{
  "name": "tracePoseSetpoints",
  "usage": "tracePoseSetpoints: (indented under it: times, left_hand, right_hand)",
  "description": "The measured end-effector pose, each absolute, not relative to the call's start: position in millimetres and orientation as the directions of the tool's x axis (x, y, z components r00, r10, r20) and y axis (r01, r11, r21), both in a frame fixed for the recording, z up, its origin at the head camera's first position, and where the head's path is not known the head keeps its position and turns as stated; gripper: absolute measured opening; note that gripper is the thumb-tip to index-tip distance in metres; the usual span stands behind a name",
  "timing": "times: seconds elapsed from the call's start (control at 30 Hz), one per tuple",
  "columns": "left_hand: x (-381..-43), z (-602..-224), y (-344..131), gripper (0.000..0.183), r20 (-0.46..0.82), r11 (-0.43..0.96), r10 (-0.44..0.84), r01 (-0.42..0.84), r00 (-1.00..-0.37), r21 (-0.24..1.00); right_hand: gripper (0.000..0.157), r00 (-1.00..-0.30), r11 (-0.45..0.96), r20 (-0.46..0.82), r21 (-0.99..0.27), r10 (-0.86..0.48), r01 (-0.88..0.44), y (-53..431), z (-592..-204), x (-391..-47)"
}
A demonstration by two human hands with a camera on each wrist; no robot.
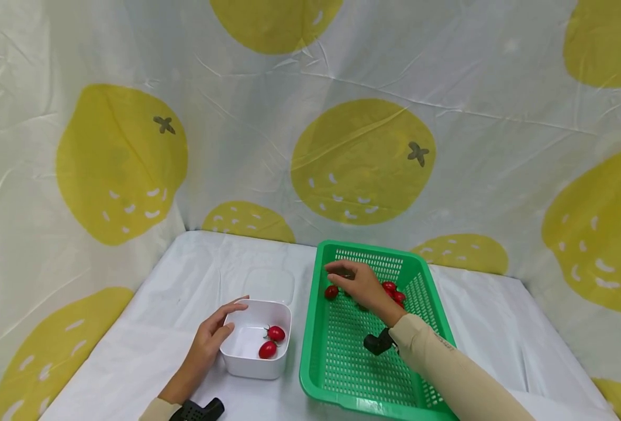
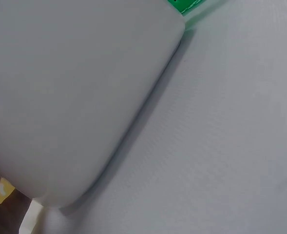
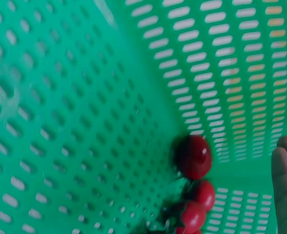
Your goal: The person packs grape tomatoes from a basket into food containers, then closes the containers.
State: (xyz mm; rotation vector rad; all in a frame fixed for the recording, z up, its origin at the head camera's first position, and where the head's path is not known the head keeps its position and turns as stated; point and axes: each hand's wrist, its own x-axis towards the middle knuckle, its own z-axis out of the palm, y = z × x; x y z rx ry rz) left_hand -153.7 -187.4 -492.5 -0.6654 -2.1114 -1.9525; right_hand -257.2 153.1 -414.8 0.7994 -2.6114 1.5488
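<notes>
A white square container (image 1: 255, 367) holds two red cherry tomatoes (image 1: 267, 349) near its right side. My left hand (image 1: 210, 336) rests against its back left rim with fingers extended; the left wrist view shows mostly the container's outer wall (image 2: 80, 92). Inside the green basket (image 1: 310, 356) lie several more cherry tomatoes (image 1: 389, 286), and one dark red tomato (image 1: 331, 292) sits by the left wall. Above them hovers my right hand (image 1: 360, 283), fingers loosely bent, no tomato visible in them. The right wrist view shows its fingers (image 3: 284, 190) apart from the tomatoes (image 3: 194, 156).
A clear flat lid (image 1: 269, 285) lies on the white cloth (image 1: 184, 286) behind the container. The basket stands close to the container's right. A hanging curtain with yellow fruit prints (image 1: 363, 164) encloses the back and sides.
</notes>
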Motion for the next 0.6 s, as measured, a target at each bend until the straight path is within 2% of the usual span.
tracePoseSetpoints:
  times: [0.6]
  left_hand:
    - [-153.7, -491.3, -187.4, 0.038, 0.452, 0.009, 0.211, 0.464, -0.867, 0.886]
  right_hand:
    - [0.030, -0.901, 0.543, 0.181, -0.745, -0.395, -0.388, 159.1, -431.3, -272.8]
